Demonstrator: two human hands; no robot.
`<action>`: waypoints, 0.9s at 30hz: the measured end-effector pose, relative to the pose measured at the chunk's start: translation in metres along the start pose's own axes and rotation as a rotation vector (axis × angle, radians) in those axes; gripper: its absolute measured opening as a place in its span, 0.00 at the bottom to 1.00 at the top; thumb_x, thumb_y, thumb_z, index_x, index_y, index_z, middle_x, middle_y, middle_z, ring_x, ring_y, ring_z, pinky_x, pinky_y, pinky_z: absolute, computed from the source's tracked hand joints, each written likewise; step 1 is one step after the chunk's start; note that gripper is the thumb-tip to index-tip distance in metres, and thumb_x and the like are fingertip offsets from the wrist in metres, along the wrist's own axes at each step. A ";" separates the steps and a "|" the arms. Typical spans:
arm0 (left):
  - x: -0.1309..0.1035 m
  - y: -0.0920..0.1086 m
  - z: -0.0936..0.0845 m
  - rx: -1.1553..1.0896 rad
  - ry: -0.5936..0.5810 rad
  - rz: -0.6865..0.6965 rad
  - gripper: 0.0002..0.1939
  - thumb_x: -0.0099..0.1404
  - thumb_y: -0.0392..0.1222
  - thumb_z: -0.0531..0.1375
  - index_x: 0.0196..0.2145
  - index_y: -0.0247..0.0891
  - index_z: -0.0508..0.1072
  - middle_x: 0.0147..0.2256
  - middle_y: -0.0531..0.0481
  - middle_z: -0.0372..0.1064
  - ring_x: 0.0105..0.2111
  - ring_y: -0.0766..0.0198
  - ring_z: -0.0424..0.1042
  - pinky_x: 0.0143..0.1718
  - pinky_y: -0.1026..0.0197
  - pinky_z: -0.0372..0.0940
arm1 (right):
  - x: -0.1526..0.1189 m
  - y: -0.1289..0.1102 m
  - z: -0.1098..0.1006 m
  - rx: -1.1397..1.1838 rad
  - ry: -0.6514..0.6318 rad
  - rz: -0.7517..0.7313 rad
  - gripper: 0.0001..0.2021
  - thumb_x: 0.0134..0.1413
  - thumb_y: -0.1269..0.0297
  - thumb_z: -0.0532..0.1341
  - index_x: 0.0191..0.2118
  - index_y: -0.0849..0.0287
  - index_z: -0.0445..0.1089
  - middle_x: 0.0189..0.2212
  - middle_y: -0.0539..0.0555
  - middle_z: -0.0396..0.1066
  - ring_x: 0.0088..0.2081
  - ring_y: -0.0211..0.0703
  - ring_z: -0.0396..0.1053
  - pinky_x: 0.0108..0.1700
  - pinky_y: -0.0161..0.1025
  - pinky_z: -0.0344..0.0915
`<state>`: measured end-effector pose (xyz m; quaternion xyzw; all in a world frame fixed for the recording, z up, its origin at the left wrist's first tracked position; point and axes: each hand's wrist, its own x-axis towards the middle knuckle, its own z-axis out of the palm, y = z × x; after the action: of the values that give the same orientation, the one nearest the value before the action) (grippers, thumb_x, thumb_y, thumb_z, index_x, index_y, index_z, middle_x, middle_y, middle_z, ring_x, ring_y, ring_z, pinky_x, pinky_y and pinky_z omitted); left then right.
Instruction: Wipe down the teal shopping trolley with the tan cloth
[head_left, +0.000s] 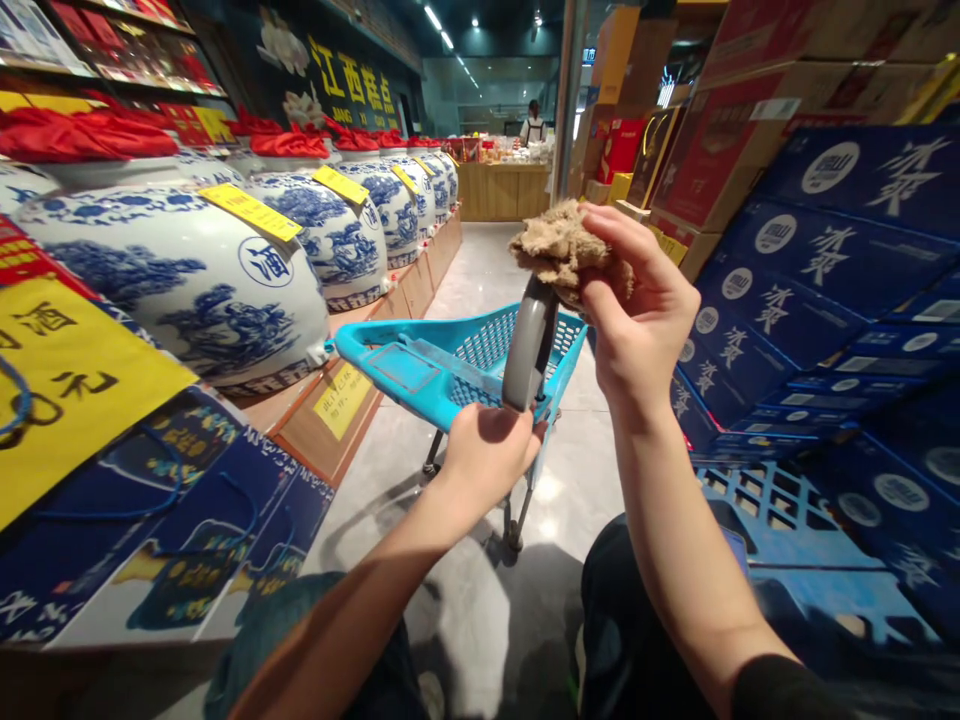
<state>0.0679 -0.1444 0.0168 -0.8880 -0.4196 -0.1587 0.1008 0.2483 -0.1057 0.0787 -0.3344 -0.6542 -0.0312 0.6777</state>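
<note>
My left hand [491, 450] is closed around the near end of the grey cart handle [525, 355]. Higher and to the right, my right hand [645, 300] pinches a crumpled brown cloth [562, 245], which lies against the far end of the same handle. Beyond the hands stands the blue plastic shopping cart [420, 375], its basket partly hidden behind the handle and my left hand. Its dark legs and wheels rest on the shiny floor.
Large blue-and-white jars [180, 270] with red cloth tops line a ledge at left. Stacked blue boxes [810, 260] rise at right beside a blue crate [817, 540]. A post [570, 110] stands ahead; a person [533, 125] is near a far counter [502, 190].
</note>
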 end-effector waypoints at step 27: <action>-0.011 -0.176 0.008 -0.924 0.492 -0.083 0.32 0.64 0.70 0.67 0.52 0.41 0.83 0.51 0.40 0.85 0.52 0.45 0.84 0.58 0.46 0.77 | -0.026 0.037 0.093 0.329 -0.251 0.090 0.15 0.66 0.62 0.65 0.54 0.49 0.82 0.58 0.55 0.82 0.64 0.55 0.76 0.72 0.60 0.68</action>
<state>-0.0736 -0.0394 0.0131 -0.7589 -0.3048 -0.5350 -0.2120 0.1822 -0.0411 0.0322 -0.2494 -0.7141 0.1486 0.6370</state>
